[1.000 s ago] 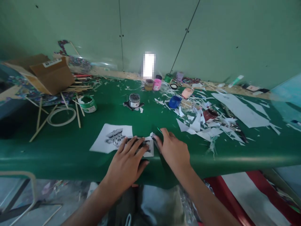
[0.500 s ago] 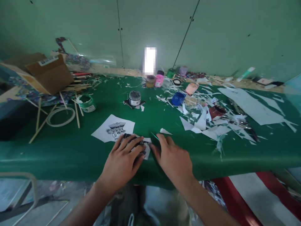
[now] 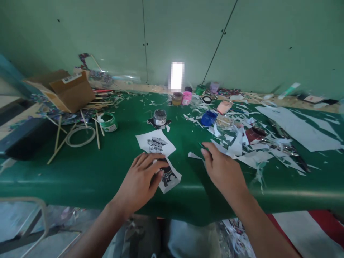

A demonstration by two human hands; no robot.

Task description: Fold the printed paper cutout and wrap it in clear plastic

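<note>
My left hand (image 3: 141, 181) lies flat, fingers stretched, on a small black-and-white printed cutout (image 3: 170, 178) near the front edge of the green table (image 3: 80, 172). A second printed sheet (image 3: 156, 142) lies just beyond it. My right hand (image 3: 223, 168) is to the right, off the cutout, its fingers curled round a thin green tool (image 3: 200, 144) whose tip pokes out past the forefinger. A small white paper scrap (image 3: 193, 155) lies beside that hand.
Paint jars stand behind: grey (image 3: 159, 117), blue (image 3: 209, 118), dark red (image 3: 254, 134), pink (image 3: 186, 98). Paper scraps and scissors (image 3: 285, 147) litter the right side. On the left are a green tub (image 3: 109, 123), a white ring (image 3: 80, 136), wooden sticks and a cardboard box (image 3: 71, 91).
My right hand has left the cutout and moved right and away. The cutout has turned and slid toward the table edge under my left hand. The view has shifted.
</note>
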